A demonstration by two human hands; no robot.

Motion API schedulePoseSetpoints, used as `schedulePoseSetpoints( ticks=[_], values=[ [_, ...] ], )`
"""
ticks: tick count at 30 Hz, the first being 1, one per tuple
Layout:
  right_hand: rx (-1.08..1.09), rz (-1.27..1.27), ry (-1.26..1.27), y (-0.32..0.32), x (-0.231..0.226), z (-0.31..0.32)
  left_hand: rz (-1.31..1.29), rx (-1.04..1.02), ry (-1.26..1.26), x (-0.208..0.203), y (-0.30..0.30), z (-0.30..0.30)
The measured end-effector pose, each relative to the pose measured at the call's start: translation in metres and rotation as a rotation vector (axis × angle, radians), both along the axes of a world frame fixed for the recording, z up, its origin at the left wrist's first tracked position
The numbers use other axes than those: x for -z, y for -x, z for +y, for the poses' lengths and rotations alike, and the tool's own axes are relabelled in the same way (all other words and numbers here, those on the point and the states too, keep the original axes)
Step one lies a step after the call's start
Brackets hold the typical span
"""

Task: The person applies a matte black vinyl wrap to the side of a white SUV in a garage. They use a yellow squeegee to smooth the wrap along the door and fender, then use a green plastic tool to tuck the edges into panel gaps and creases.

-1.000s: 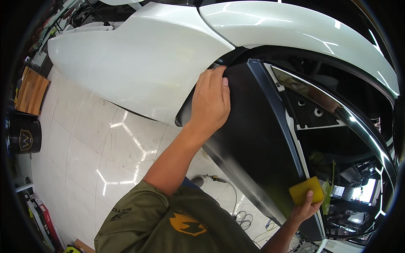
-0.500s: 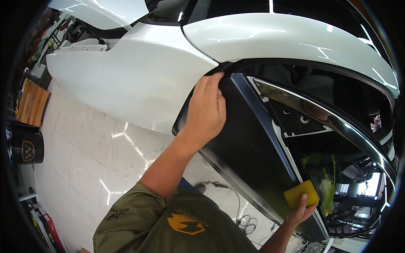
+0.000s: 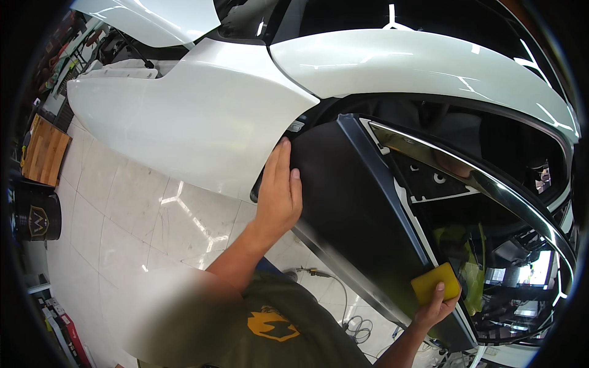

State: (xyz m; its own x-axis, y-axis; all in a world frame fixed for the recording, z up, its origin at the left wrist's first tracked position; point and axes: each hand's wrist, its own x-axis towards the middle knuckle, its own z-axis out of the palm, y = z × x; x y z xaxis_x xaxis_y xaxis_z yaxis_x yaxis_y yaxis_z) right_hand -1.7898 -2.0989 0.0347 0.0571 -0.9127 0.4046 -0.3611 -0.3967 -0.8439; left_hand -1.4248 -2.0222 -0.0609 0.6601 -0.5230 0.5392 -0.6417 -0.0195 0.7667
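Tiled floor (image 3: 116, 208), open car door (image 3: 343, 196)

The door's front edge is touched by the flat, empty left hand (image 3: 280, 196); toward its rear, a yellow pad (image 3: 433, 283) is gripped by the right hand (image 3: 434, 311). Smoothing seems in hand; even pressure is called for.

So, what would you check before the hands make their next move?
1. Yellow block gripped by the right hand: ok.
2. Left hand free of any held object: ok.
3. Left fingertips out of the gap between dark door and white fender: cannot tell.
4. Yellow block pressed flat to the door: cannot tell.
5. Cable well away from the shoe: not ok, its end lies close by.
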Motion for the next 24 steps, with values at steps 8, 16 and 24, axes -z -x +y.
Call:
schedulePoseSetpoints(
  ticks=[8,16,24],
  values=[
    [-0.042,0.04,-0.044,0.005,-0.006,0.008,0.104,-0.02,-0.117,0.04,0.024,0.048],
    [-0.458,0.282,-0.083,-0.035,-0.028,0.033,0.048,-0.058,-0.069,0.037,0.035,0.025],
    [-0.634,0.274,-0.191,-0.043,-0.002,0.035,-0.074,-0.199,-0.482,-0.028,0.028,0.02]
  ],
)
